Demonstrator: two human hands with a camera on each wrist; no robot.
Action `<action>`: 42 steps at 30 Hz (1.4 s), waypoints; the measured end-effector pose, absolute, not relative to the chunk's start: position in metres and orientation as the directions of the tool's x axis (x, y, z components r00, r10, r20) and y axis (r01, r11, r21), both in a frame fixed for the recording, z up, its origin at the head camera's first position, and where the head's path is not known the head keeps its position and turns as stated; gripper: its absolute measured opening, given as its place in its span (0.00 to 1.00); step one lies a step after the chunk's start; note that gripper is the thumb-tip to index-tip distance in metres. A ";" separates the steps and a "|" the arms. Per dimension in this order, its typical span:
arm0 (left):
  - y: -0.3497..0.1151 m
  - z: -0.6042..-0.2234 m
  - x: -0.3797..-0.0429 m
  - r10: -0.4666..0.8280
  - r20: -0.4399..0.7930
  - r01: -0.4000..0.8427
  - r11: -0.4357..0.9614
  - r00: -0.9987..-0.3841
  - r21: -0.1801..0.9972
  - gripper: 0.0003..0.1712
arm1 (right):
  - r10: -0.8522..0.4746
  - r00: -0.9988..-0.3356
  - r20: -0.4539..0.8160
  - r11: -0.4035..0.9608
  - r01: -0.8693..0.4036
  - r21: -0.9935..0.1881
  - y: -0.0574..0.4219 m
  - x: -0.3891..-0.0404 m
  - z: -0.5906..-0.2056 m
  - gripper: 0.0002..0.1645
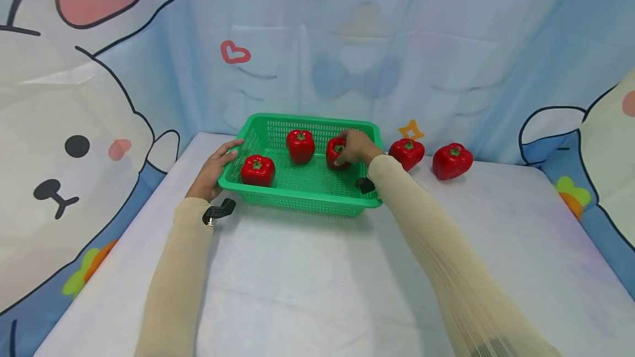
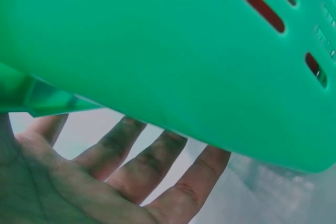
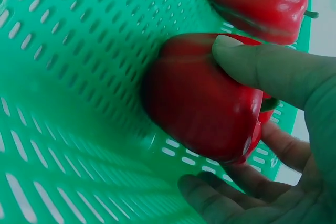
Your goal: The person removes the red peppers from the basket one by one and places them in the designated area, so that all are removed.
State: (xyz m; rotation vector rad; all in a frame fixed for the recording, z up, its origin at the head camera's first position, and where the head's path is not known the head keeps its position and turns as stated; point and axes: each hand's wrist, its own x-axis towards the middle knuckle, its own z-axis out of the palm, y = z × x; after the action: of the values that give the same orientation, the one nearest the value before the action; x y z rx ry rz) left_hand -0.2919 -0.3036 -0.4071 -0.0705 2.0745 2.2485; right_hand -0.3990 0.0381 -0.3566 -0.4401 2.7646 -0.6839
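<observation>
At its left end, my left hand [image 1: 213, 169] holds the green plastic basket [image 1: 297, 200]. In the left wrist view, spread fingers [image 2: 152, 169] reach behind the basket's edge, hiding their tips. My right hand [image 1: 356, 146] grips a red bell pepper [image 3: 202, 98] inside the basket's right part, thumb on its upper side and fingers around its lower side. Two more red bell peppers lie in the basket: one at the front left [image 1: 258, 171], the other toward the back middle [image 1: 300, 147].
Right of the basket, two red bell peppers sit on the white-covered table [image 1: 297, 280]: one near the basket [image 1: 408, 153], partly behind the right forearm, and another farther right [image 1: 452, 161]. A blue cartoon-print curtain [image 1: 357, 70] stands behind the table.
</observation>
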 end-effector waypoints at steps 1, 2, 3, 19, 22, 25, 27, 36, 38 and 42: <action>-0.303 -0.407 -0.292 0.032 -0.086 -0.089 -0.081 -0.996 0.993 0.26 | -0.351 -0.920 -0.175 0.845 -0.231 -0.482 0.039 -0.399 -0.357 0.45; -0.304 -0.407 -0.292 0.036 -0.084 -0.086 -0.085 -0.996 0.993 0.26 | -0.353 -0.920 -0.174 0.845 -0.234 -0.480 0.039 -0.398 -0.357 0.45; -0.303 -0.407 -0.292 0.036 -0.082 -0.085 -0.089 -0.996 0.992 0.26 | -0.356 -0.919 -0.170 0.841 -0.236 -0.487 0.039 -0.398 -0.356 0.45; -0.301 -0.405 -0.290 0.035 -0.090 -0.093 -0.082 -0.995 0.992 0.26 | -0.338 -0.941 0.009 0.657 -0.243 -0.714 0.080 -0.379 -0.316 0.44; -0.301 -0.405 -0.290 0.031 -0.094 -0.096 -0.088 -0.995 0.991 0.26 | -0.299 -0.952 0.063 0.641 -0.249 -0.726 0.099 -0.374 -0.312 0.45; -0.300 -0.404 -0.289 0.026 -0.099 -0.101 -0.094 -0.995 0.990 0.25 | -0.261 -0.958 0.117 0.639 -0.262 -0.723 0.119 -0.369 -0.309 0.48; -0.300 -0.404 -0.289 0.024 -0.104 -0.106 -0.094 -0.994 0.990 0.25 | -0.228 -0.963 0.146 0.644 -0.261 -0.719 0.133 -0.364 -0.308 0.51; -0.299 -0.403 -0.287 0.023 -0.116 -0.118 -0.086 -0.993 0.989 0.25 | 0.020 -0.964 0.265 0.666 -0.185 -0.722 0.194 -0.351 -0.314 0.55; -0.299 -0.403 -0.287 0.024 -0.116 -0.117 -0.085 -0.993 0.989 0.26 | 0.080 -0.958 0.276 0.668 -0.154 -0.728 0.208 -0.350 -0.317 0.55; -0.299 -0.403 -0.287 0.028 -0.112 -0.114 -0.081 -0.993 0.990 0.26 | 0.220 -0.933 0.285 0.651 -0.077 -0.755 0.238 -0.352 -0.322 0.53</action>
State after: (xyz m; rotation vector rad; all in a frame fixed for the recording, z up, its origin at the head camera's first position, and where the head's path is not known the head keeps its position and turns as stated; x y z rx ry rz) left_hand -0.2871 -0.2992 -0.4032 -0.0970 2.0612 2.2384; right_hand -0.3515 0.2382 -0.3225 0.1431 3.1693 -1.4794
